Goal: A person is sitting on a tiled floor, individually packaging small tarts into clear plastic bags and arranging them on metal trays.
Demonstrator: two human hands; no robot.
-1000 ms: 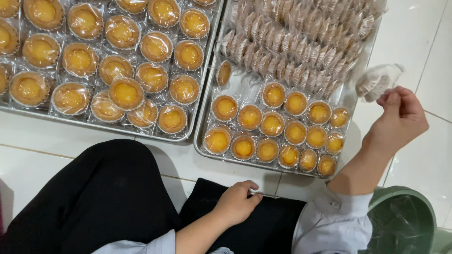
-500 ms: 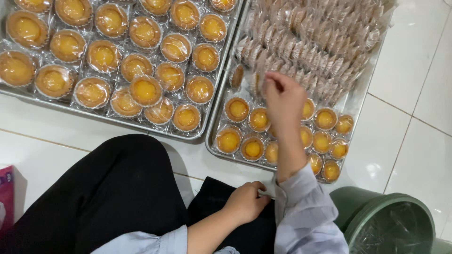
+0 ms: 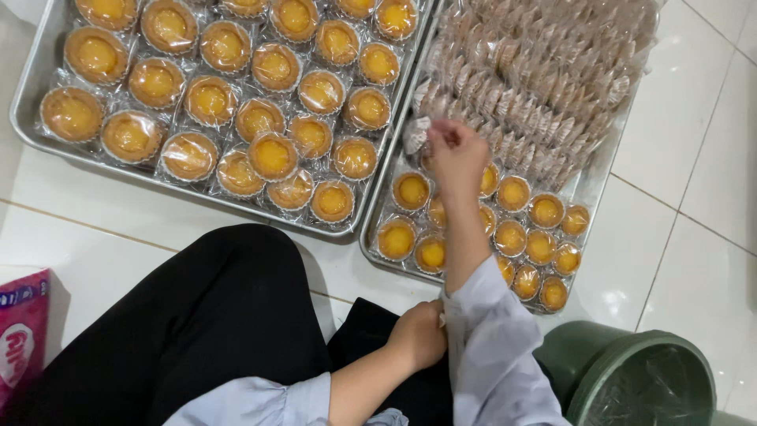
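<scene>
My right hand (image 3: pixel 456 158) reaches over the right metal tray (image 3: pixel 599 181) and pinches a clear plastic wrapper (image 3: pixel 415 136) at the near left end of a heap of wrappers (image 3: pixel 544 71). Unwrapped yellow egg tarts (image 3: pixel 512 237) fill the tray's near part, partly hidden under my forearm. My left hand (image 3: pixel 416 335) rests closed on my lap on black cloth; whether it holds anything is hidden. The left metal tray (image 3: pixel 31 126) carries several egg tarts in clear wrapping (image 3: pixel 260 118).
Both trays lie on a white tiled floor (image 3: pixel 694 197). A green bin (image 3: pixel 639 379) lined with a clear bag stands at the lower right. A pink packet (image 3: pixel 22 331) lies at the lower left. My black-clad knee (image 3: pixel 221 315) is in front of the left tray.
My right hand swung from the far right, beside the tray, across the tarts to the left end of the wrapper heap. The left hand stayed on my lap.
</scene>
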